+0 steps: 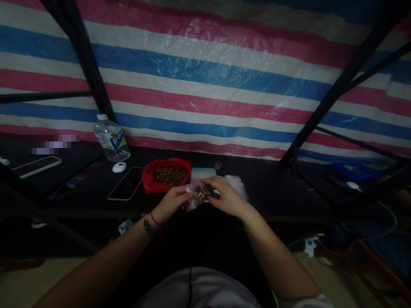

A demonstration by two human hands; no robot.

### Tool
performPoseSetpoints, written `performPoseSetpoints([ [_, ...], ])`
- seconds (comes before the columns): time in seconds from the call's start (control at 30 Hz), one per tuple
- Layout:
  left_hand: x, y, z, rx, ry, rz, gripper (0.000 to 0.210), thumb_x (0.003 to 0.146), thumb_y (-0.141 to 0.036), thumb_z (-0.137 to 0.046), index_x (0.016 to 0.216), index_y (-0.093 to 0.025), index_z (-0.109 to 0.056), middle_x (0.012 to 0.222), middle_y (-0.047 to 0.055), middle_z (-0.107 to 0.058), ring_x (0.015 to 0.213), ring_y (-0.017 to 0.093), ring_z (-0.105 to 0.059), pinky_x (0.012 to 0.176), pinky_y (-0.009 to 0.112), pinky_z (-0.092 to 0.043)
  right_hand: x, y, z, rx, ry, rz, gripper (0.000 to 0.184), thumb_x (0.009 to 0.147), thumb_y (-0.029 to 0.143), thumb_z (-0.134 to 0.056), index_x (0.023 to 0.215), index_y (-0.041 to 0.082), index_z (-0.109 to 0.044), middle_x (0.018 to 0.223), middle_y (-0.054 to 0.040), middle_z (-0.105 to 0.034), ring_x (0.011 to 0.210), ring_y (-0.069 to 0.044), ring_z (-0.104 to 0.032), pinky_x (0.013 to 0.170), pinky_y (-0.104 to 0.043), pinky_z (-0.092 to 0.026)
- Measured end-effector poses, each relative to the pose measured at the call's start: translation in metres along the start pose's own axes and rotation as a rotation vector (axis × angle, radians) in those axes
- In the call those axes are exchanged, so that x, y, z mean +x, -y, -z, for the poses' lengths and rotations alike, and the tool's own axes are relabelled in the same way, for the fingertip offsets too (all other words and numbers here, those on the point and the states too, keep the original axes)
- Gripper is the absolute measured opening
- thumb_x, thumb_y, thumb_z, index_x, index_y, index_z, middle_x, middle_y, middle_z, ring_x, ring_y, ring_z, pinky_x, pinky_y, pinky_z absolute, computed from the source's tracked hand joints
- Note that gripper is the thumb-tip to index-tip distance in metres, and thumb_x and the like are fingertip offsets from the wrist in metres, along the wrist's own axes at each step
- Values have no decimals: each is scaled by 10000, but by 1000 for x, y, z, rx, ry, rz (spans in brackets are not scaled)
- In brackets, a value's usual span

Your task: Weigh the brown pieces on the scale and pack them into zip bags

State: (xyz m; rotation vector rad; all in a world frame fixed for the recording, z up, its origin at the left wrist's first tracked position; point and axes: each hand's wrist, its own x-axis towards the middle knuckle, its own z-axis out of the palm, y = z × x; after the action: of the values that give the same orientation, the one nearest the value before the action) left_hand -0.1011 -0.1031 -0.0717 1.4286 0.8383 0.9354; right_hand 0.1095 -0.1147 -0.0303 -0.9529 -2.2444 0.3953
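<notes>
Between my two hands is a small clear plastic bag (198, 194) with brown bits inside. My left hand (171, 203) pinches its left end between thumb and fingers. Fingers of my right hand (226, 196) curl round the bag's right end. Just behind the hands lies a pale flat device (203, 172), partly covered by my right hand; its kind is unclear. A red plastic bag (149, 176), rolled open, holds a heap of brown grainy bits (170, 174) behind my left hand. Right of my right hand rests a stack of small clear bags (236, 185).
A phone (126, 184), a white rounded case (119, 167) and a clear plastic bottle (111, 139) stand to the left on the black table (272, 188). A tiny clear cup (218, 164) sits at the back. Dark metal posts (316, 115) flank the striped sheet (205, 85).
</notes>
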Motion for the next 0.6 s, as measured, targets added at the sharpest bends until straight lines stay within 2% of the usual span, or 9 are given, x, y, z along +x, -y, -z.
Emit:
performPoseSetpoints([
  [0.07,0,-3,-2,24,40,19,304,752,-420,-617,705,-120,-616,591,25,-628,467,90,-526,435,192,-322,-4,0,-2,-12,-78,-43,525,712,65,-541,1202,252,-539,1160,-57,-579,1115,-207,-490,975,-392,-353],
  [0.13,-1,-6,-4,58,56,38,309,752,-425,-615,714,-119,-614,626,33,-647,470,86,-539,426,184,-318,-7,5,-5,7,-117,-113,353,738,109,-555,1069,223,-595,1053,-56,-609,1017,-196,-536,903,-355,-399],
  [0.23,-2,-8,-9,84,68,53,331,741,-449,-620,688,-123,-597,610,23,-631,468,83,-536,429,180,-338,-12,14,-11,88,21,-205,116,781,254,-602,884,201,-609,821,-17,-620,754,-147,-568,687,-262,-428],
  [0.3,-3,-7,-14,82,91,47,339,732,-458,-628,659,-129,-586,565,1,-591,475,85,-526,450,186,-372,-13,19,-17,114,123,-235,161,771,345,-634,808,193,-599,735,4,-603,652,-122,-540,598,-231,-390],
  [0.4,-6,-3,-19,87,131,47,339,716,-457,-645,639,-132,-589,535,-20,-546,479,84,-508,468,193,-395,-14,20,-26,87,169,-264,237,736,398,-667,717,178,-582,667,14,-582,582,-103,-494,542,-216,-338],
  [0.6,-8,3,-22,156,142,16,324,759,-423,-606,616,-133,-591,506,-19,-548,470,82,-505,494,193,-386,-17,12,-30,125,218,-276,78,752,235,-604,714,168,-617,628,24,-578,539,-84,-461,505,-200,-306],
])
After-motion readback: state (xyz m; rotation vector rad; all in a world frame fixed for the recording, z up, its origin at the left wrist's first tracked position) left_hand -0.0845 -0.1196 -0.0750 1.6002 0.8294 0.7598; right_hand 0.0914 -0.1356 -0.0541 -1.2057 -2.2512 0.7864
